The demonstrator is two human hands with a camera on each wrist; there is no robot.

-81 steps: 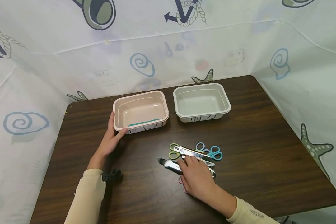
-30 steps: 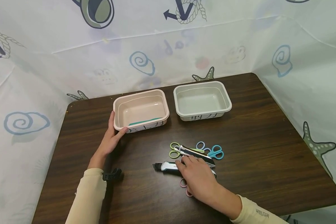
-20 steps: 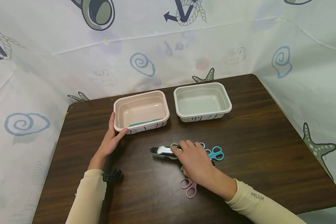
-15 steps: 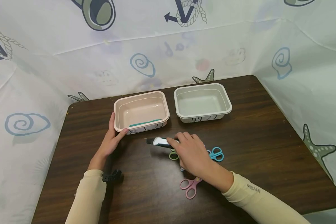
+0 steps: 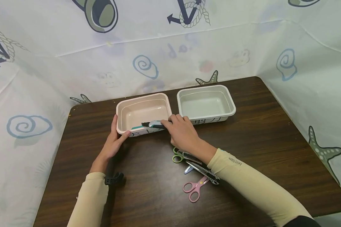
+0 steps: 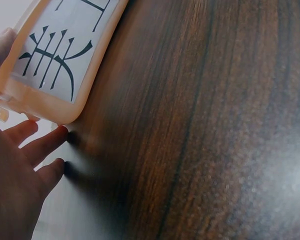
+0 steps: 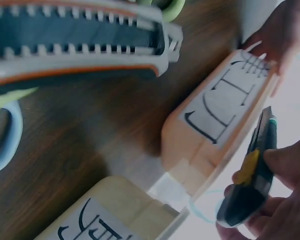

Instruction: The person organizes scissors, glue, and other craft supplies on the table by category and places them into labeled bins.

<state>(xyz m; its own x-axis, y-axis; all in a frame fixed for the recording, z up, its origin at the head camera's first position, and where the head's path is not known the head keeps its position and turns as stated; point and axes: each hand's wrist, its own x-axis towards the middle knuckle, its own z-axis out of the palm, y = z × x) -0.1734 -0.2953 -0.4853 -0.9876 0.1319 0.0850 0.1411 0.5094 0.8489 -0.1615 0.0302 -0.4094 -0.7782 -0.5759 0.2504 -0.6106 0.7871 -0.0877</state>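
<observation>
My right hand [image 5: 184, 135] grips a black-and-white utility knife [image 5: 153, 124] at the front rim of the pink bin [image 5: 147, 108]; in the right wrist view, the knife [image 7: 250, 185] shows a yellow slider. A teal strip [image 5: 136, 127] lies inside the bin along its front wall. My left hand [image 5: 110, 145] holds the bin's front left corner, thumb at the front rim and fingers along the left end. Below my right forearm lie another two utility knives, one dark [image 5: 191, 157] and one silver [image 5: 203, 171], green-handled scissors [image 5: 177, 159] and pink scissors [image 5: 197, 186].
A pale grey-green bin [image 5: 207, 104] with a paper label stands right of the pink one on the dark wooden table [image 5: 147, 195]. A bluish blade tip [image 5: 188, 169] pokes out beside the silver knife. A printed white curtain hangs behind the table.
My right hand has lifted the utility knife off the pile and carried it up and left to the pink bin. The pile beneath is uncovered; the left hand keeps its place.
</observation>
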